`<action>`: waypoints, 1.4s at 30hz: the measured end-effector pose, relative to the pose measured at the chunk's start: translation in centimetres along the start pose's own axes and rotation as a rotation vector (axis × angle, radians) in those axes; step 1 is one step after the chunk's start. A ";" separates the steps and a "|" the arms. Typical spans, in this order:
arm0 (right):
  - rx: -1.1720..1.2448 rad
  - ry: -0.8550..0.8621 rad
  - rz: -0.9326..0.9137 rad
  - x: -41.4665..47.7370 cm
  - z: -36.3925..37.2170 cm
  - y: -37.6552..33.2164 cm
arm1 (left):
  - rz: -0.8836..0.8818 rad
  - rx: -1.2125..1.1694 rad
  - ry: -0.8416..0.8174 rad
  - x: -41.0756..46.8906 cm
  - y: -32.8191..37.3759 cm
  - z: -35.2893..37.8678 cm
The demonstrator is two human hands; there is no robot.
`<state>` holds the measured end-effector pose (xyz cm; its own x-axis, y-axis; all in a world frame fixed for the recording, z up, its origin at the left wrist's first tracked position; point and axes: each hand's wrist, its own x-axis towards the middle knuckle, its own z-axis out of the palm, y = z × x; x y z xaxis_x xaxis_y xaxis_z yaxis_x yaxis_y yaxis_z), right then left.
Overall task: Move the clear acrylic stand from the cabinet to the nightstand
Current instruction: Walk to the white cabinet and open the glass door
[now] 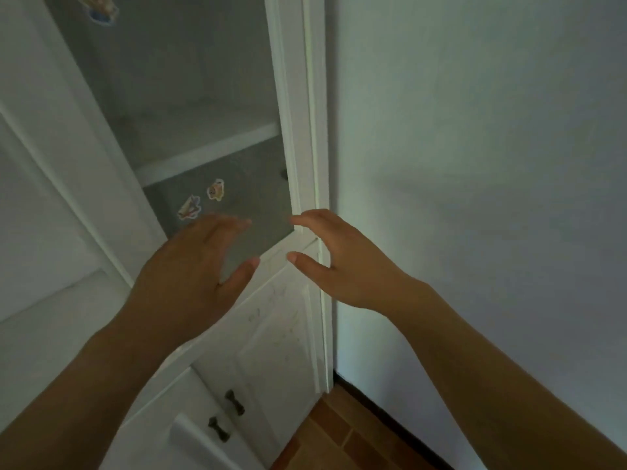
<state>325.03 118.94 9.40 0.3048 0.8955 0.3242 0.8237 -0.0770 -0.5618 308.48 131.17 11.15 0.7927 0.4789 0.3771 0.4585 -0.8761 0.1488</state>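
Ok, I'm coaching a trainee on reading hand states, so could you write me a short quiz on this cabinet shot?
1. True or false: the left hand grips a sticker.
2. The right hand has its fingers: A) balled in a fist B) spread, apart from the thumb C) wrapped round a cup.
3. Fill in: the two dark handles sit on the cabinet's ____ doors.
Key: 1 false; 2 B; 3 lower.

Cabinet [314, 130] left, wall [475, 164] right. Shelf [210, 147] inside cabinet. Left hand [190, 266] and right hand [342, 262] before its right edge, handles [234, 402] below them.
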 end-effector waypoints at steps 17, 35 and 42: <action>0.060 0.085 -0.602 14.0 -3.8 -1.7 | -0.343 0.413 0.302 3.2 0.6 -6.5; 0.016 0.293 -0.886 21.4 -8.4 -15.3 | -0.409 0.516 0.611 4.5 -1.5 -17.8; 0.051 0.354 -0.842 22.9 -9.7 -18.8 | -0.282 0.417 0.699 5.9 -5.2 -22.1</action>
<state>321.17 136.65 34.77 -0.2517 0.4597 0.8517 0.8208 0.5676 -0.0639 301.86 137.38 32.78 0.2604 0.4116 0.8734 0.8199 -0.5720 0.0252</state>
